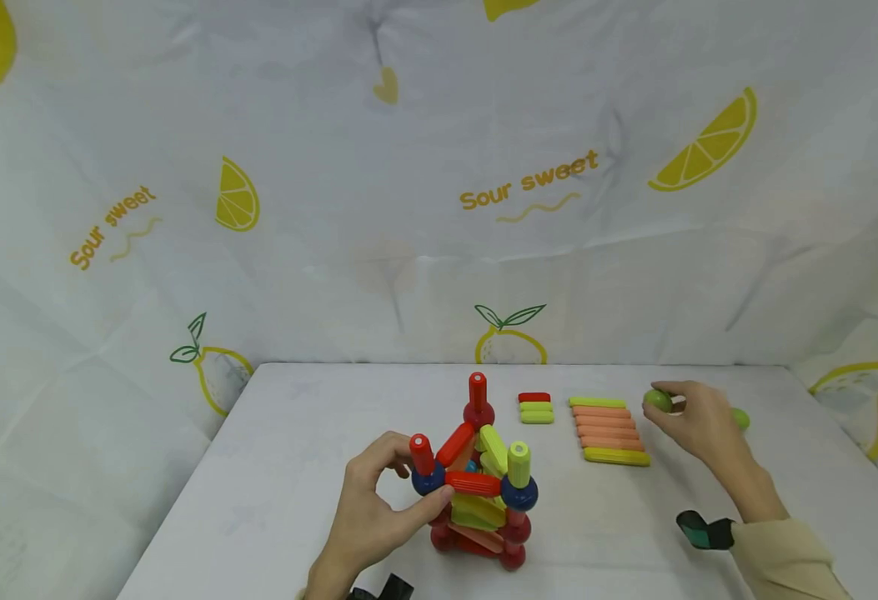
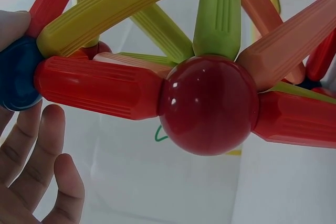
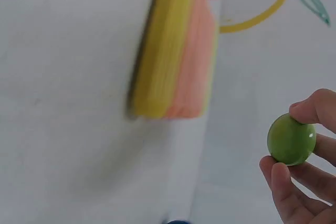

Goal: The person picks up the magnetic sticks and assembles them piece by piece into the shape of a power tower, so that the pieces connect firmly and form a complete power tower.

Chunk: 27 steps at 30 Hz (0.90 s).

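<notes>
A tower of coloured rods and balls [image 1: 472, 483] stands on the table before me, with rods pointing up from its top balls. My left hand [image 1: 371, 508] grips its upper left corner, thumb and fingers about the dark blue ball [image 2: 21, 74]. In the left wrist view, a large dark red ball [image 2: 210, 106] joins red, green and salmon rods. My right hand [image 1: 697, 425] pinches a green ball [image 3: 290, 141] between thumb and fingertips, raised above the table in the right wrist view. A second green ball [image 1: 741, 418] shows partly behind the right hand.
A row of salmon and yellow rods [image 1: 609, 429] lies on the white table [image 1: 273, 500] left of my right hand. Further left is a small stack of short red and yellow-green rods [image 1: 535, 407]. Behind the table hangs a lemon-print cloth [image 1: 333, 275].
</notes>
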Each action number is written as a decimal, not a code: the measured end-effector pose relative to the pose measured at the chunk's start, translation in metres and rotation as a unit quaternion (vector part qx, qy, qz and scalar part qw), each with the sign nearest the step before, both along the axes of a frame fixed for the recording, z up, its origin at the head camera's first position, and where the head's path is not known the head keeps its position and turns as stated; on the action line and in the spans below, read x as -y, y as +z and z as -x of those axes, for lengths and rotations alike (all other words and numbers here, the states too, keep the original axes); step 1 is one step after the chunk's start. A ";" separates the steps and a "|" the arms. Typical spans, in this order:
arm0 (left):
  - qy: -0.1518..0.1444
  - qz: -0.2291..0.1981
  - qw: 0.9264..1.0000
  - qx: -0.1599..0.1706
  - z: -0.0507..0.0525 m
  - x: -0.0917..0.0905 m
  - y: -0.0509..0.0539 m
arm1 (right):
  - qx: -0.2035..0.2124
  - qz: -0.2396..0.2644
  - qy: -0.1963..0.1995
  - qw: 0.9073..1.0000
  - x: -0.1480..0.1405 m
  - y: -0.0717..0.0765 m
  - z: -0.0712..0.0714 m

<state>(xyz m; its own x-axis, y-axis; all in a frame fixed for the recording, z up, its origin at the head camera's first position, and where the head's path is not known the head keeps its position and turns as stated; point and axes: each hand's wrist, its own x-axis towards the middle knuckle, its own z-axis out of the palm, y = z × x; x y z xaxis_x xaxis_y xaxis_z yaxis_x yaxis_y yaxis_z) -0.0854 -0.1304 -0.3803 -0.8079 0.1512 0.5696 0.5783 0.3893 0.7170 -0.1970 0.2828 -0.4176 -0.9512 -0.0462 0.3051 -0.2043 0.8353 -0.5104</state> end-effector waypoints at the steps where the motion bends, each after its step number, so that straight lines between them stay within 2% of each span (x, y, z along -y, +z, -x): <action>1: 0.000 0.000 1.000 0.000 0.000 0.000 0.000 | -0.025 0.016 0.006 1.000 0.006 0.007 -0.001; 4: 0.001 0.000 1.000 -0.002 0.000 0.001 0.000 | -0.087 0.068 0.024 0.994 0.027 0.032 -0.005; 7: 0.000 -0.001 1.000 -0.002 0.000 0.001 0.000 | -0.131 0.124 0.058 0.982 0.055 0.060 -0.012; 11: -0.001 0.000 1.000 0.000 0.000 0.000 0.000 | -0.183 0.179 0.135 0.957 0.095 0.095 -0.023; 15: -0.001 0.000 1.000 -0.001 0.000 0.000 0.000 | -0.206 0.203 0.225 0.931 0.128 0.123 -0.034; 17: 0.000 0.000 1.000 -0.002 0.000 0.001 -0.001 | -0.213 0.201 0.258 0.921 0.142 0.132 -0.038; 19: 0.000 0.000 1.000 -0.003 0.001 0.001 -0.001 | -0.216 0.193 0.278 0.916 0.153 0.138 -0.040; 22: -0.002 0.000 1.000 -0.005 0.001 0.001 -0.001 | -0.216 0.184 0.295 0.912 0.165 0.143 -0.043; 27: -0.004 -0.002 1.000 -0.005 0.001 0.001 -0.001 | -0.204 0.189 0.316 0.907 0.176 0.141 -0.042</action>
<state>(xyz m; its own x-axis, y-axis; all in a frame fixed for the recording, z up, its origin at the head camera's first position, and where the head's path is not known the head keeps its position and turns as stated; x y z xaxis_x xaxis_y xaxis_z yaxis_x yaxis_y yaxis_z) -0.0863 -0.1315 -0.3813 -0.8010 0.1565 0.5778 0.5886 0.3819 0.7125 -0.1548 0.1073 -0.2768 -0.5758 -0.3623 0.7329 -0.8175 0.2660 -0.5108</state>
